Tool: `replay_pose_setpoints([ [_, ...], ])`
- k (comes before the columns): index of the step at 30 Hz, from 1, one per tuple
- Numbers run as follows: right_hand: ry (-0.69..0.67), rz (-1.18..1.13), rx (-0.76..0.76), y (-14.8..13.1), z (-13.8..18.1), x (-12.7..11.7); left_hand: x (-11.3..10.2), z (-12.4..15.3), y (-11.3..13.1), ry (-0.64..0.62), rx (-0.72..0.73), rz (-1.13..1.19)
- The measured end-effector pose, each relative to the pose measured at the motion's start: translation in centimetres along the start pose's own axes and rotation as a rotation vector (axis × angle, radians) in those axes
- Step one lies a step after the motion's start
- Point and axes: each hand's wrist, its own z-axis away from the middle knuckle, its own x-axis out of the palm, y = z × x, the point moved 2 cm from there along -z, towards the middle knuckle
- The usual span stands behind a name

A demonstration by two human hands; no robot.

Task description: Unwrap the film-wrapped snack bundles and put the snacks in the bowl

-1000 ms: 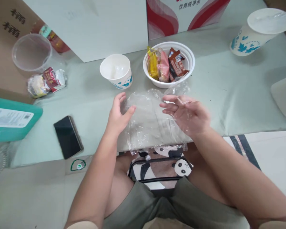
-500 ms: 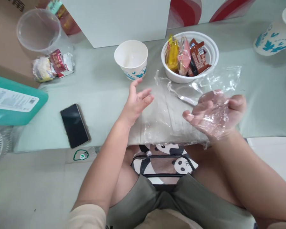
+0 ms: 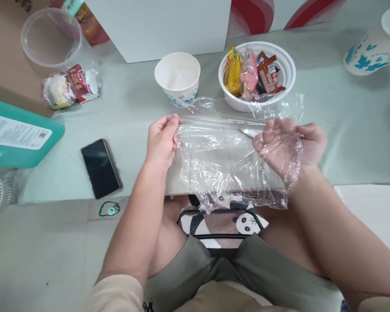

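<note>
A clear, crinkled plastic film (image 3: 221,151) stretches between my hands over the table's front edge; I cannot tell if it is a bag or a sheet. My left hand (image 3: 162,138) pinches its upper left edge between thumb and fingers. At the film's right end, my right hand (image 3: 286,147) lies palm up with fingers curved and apart, and the film covers much of it. Whether the hand is inside or just under the film is unclear. A slim whitish thing (image 3: 248,132) shows partly through the plastic, its far end hidden.
A paper cup (image 3: 177,80) and a white bowl (image 3: 225,93) of wrapped snacks stand behind the film. At left lie a phone (image 3: 101,168), snack packets (image 3: 78,84), a clear tub (image 3: 52,41) and a green bottle (image 3: 22,151). Another paper cup (image 3: 365,58) stands far right.
My left hand has gone from open to pinching the film's edge, and has moved left. The film is now drawn out wide between both hands. My right hand has shifted slightly left.
</note>
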Motion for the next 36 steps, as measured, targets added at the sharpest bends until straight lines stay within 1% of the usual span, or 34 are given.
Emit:
replay_pose_setpoints([
  [2,0.020,0.073,0.017,0.1,0.0,0.4,-0.2,-0.1,0.0,0.031,0.040,0.034],
  [4,0.052,0.181,0.052,0.5,0.2,0.8,-0.2,-0.3,0.0,0.075,0.050,0.084],
  [7,0.057,0.430,0.126,1.1,0.6,1.1,-0.2,-0.5,0.0,0.151,0.028,0.148],
  [9,0.039,0.569,0.123,1.4,0.8,1.2,-0.5,-0.6,0.2,0.163,-0.020,0.150],
  [11,0.035,0.609,0.048,1.3,0.8,1.2,-0.8,-0.6,0.2,0.085,-0.098,0.119],
  [13,0.059,0.582,-0.038,1.1,0.7,1.3,-1.1,-0.3,0.0,-0.078,-0.183,0.072],
  [15,0.095,0.543,-0.097,0.9,0.5,1.4,-1.2,0.1,-0.3,-0.260,-0.251,0.011],
  [16,0.115,0.523,-0.117,0.9,0.4,1.4,-1.2,0.3,-0.5,-0.328,-0.270,-0.027],
  [17,0.129,0.509,-0.131,0.8,0.4,1.4,-1.1,0.5,-0.6,-0.372,-0.272,-0.065],
  [18,0.135,0.507,-0.137,0.9,0.4,1.4,-1.1,0.5,-0.7,-0.383,-0.256,-0.099],
  [19,0.133,0.524,-0.132,0.9,0.4,1.3,-1.0,0.6,-0.7,-0.361,-0.224,-0.129],
  [22,0.097,0.679,-0.083,1.1,0.4,1.1,-1.0,0.4,-0.4,-0.194,-0.108,-0.196],
  [23,0.088,0.733,-0.082,1.1,0.5,1.0,-1.1,0.4,-0.3,-0.148,-0.082,-0.225],
  [25,0.084,0.793,-0.114,0.9,0.6,0.9,-1.2,0.4,0.0,-0.098,-0.042,-0.288],
  [28,0.097,0.770,-0.186,0.6,0.5,0.9,-1.4,0.5,0.3,-0.062,-0.006,-0.315],
  [31,0.114,0.698,-0.260,0.6,0.3,0.8,-1.5,0.6,0.4,-0.007,0.056,-0.226],
  [34,0.120,0.642,-0.345,0.6,0.2,0.6,-1.8,0.6,0.7,0.030,0.174,-0.108],
  [36,0.123,0.612,-0.423,0.4,0.3,0.6,-2.1,0.9,1.2,0.026,0.266,-0.056],
])
